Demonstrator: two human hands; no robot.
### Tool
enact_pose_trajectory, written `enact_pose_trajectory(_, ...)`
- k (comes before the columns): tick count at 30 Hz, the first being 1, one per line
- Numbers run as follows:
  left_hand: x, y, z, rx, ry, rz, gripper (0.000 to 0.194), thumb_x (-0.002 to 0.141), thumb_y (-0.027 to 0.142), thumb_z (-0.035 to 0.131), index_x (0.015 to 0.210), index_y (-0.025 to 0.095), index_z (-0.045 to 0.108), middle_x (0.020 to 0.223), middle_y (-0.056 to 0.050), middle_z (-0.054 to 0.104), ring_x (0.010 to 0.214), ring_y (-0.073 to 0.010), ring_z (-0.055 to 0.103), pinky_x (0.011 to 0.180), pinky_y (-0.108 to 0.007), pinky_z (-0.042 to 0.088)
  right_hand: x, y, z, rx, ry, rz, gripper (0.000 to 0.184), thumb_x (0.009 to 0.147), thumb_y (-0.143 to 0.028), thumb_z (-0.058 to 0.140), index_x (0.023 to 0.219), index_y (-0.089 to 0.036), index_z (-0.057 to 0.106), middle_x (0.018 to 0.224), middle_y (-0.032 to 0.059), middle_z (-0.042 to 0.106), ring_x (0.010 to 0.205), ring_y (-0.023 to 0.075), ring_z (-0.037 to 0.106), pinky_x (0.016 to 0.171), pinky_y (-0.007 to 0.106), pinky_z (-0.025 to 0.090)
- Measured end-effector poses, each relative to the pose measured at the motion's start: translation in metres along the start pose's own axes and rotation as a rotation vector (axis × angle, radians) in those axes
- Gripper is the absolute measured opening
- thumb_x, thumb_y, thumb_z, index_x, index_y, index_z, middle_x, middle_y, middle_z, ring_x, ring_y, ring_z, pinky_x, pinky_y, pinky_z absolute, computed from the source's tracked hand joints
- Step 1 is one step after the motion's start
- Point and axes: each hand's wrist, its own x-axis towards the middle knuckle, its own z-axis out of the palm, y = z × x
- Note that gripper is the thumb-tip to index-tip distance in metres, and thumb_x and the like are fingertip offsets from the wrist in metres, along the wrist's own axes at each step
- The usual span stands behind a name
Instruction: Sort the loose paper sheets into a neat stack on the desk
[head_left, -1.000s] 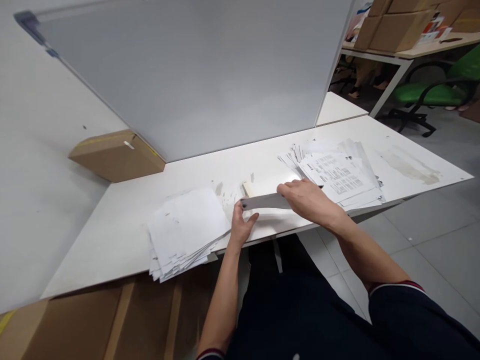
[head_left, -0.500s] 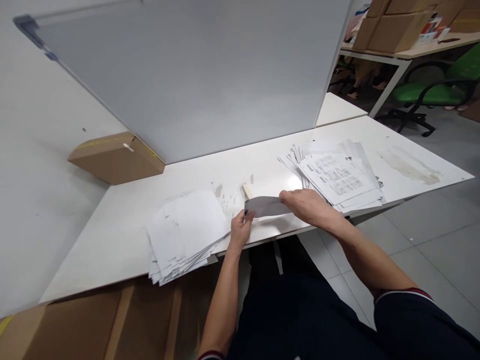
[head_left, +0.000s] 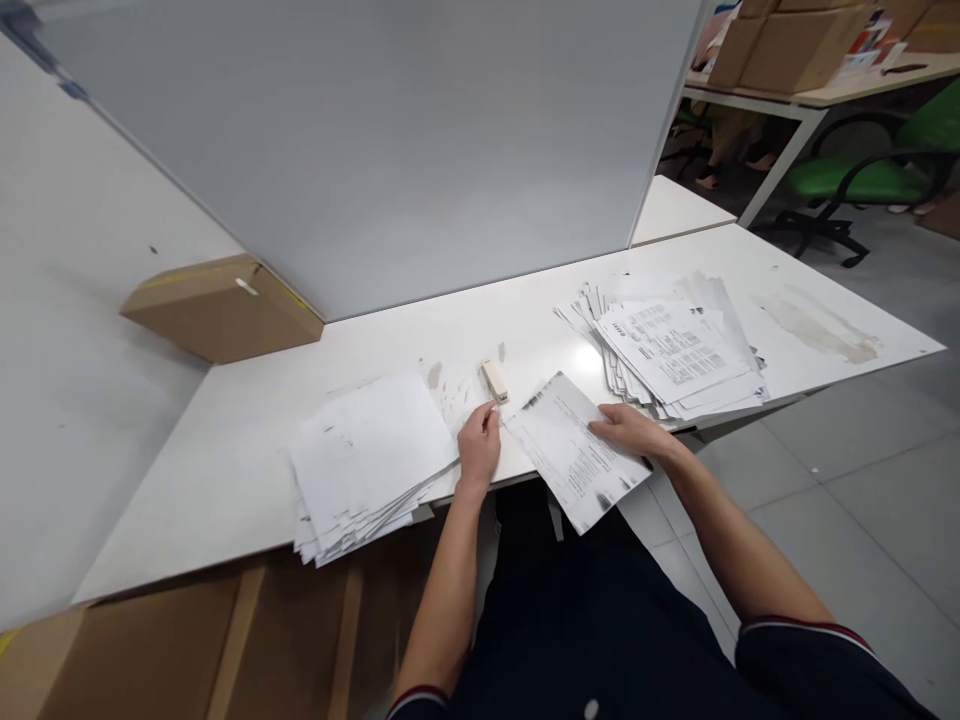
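Printed paper, perhaps more than one sheet, is gripped at its right edge by my right hand. It lies tilted over the table's front edge, with dark smudges along its ends. My left hand is closed, thumb and fingers together, just left of the paper's corner. Whether anything is pinched in it I cannot make out. Right beyond its fingertips a small beige stapler rests on the table. To the left lies a thick paper stack, mostly blank on top; to the right, a looser pile of printed papers.
A large whiteboard stands along the back of the white table. A cardboard box sits at the back left corner. Boxes on another desk and a green chair are off to the right.
The paper, held edge-on between both hands before, has turned flat with its printed face up. My left hand has let go of it; my right hand keeps hold. The stapler shows more fully.
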Motion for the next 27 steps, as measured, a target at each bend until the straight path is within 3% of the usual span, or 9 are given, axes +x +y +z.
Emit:
enact_pose_trajectory(6,0.002,-0.001,-0.002,-0.012,0.056,0.007,0.027,0.085,0.028,0.046,0.105,0.017,0.061,0.098,-0.009,0.066,0.091,-0.0184,0.061,0.083,-0.035,0.047,0.005,-0.003,0.002,0.268,-0.053,0.095,0.015,0.077,-0.031,0.055,0.08,-0.017,0.057,0.082,0.0077,0.07,0.07,0.0197,0.065,0.058,0.026,0.048)
enact_pose_trajectory(15,0.006,-0.001,0.0,-0.004,0.016,0.012,0.032,0.084,0.021,0.044,0.114,0.019,0.056,0.101,-0.009,0.062,0.091,-0.0179,0.059,0.082,-0.034,0.047,0.018,0.002,0.002,0.335,-0.078,0.145,0.016,0.077,-0.033,0.057,0.077,-0.018,0.059,0.083,0.0078,0.071,0.071,0.0197,0.065,0.058,0.027,0.05)
enact_pose_trajectory(20,0.011,-0.003,0.001,0.01,0.025,0.021,0.034,0.084,0.019,0.042,0.115,0.019,0.056,0.102,-0.009,0.062,0.093,-0.0186,0.058,0.085,-0.035,0.046,0.018,0.0,0.0,0.467,-0.187,0.146,0.014,0.076,-0.031,0.059,0.077,-0.017,0.061,0.082,0.007,0.07,0.069,0.0185,0.065,0.058,0.027,0.05)
enact_pose_trajectory(27,0.011,-0.008,0.002,-0.017,0.046,0.034,0.035,0.084,0.016,0.04,0.113,0.02,0.057,0.099,-0.008,0.063,0.094,-0.0181,0.059,0.087,-0.035,0.046,0.02,-0.002,0.001,0.3,-0.065,0.166,0.014,0.076,-0.032,0.059,0.074,-0.018,0.06,0.079,0.0073,0.07,0.066,0.0196,0.064,0.056,0.027,0.048)
